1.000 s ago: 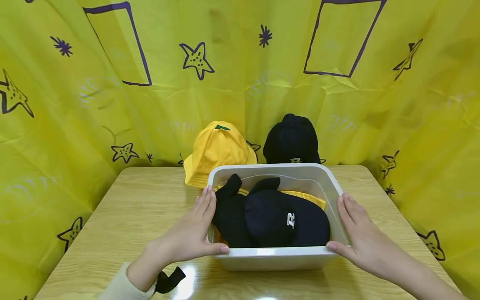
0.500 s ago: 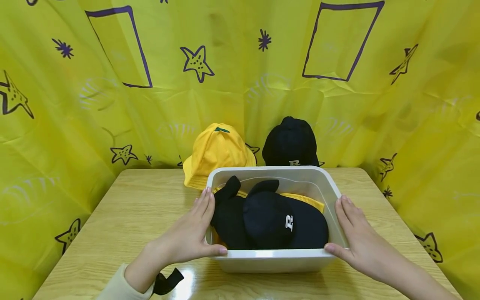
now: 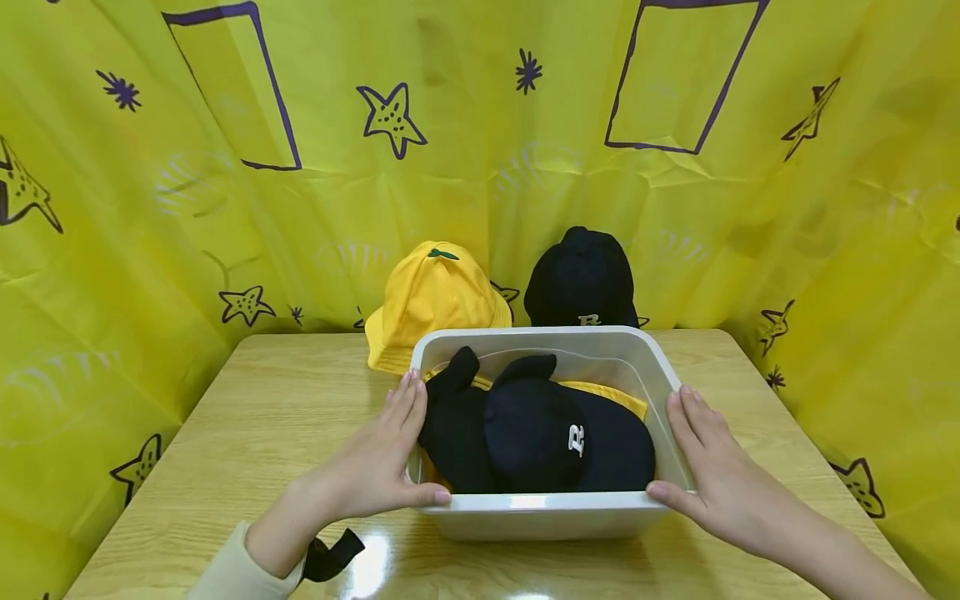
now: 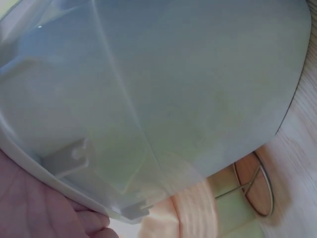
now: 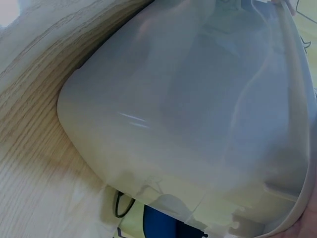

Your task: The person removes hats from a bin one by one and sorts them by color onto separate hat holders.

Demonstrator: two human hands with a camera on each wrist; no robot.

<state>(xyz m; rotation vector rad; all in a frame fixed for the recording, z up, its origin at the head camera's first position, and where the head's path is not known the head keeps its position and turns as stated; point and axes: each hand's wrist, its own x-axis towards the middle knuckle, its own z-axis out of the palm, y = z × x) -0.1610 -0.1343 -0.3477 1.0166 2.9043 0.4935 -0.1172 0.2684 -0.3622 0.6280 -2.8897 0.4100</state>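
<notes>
A pale grey plastic bin (image 3: 540,525) sits on the table in front of me, filled with hats. On top lies a navy cap (image 3: 532,442) with a white R. Left of it is a black cap (image 3: 453,437), and a yellow hat brim (image 3: 611,395) shows behind. My left hand (image 3: 375,458) holds the bin's left rim, thumb over the front edge and fingers along the side; some curled fingers (image 4: 94,223) appear below the rim in the left wrist view. The right hand (image 3: 716,475) grips the opposite rim the same way.
Behind the bin, a yellow bucket hat (image 3: 435,300) stands at left and a black cap (image 3: 581,279) at right. A wire stand (image 4: 257,191) shows under the yellow hat. The wooden table (image 3: 300,400) is enclosed by a yellow curtain (image 3: 480,108).
The view dips and returns slightly. Both hands stay on the bin's rim, and bin and hats keep their places on the table.
</notes>
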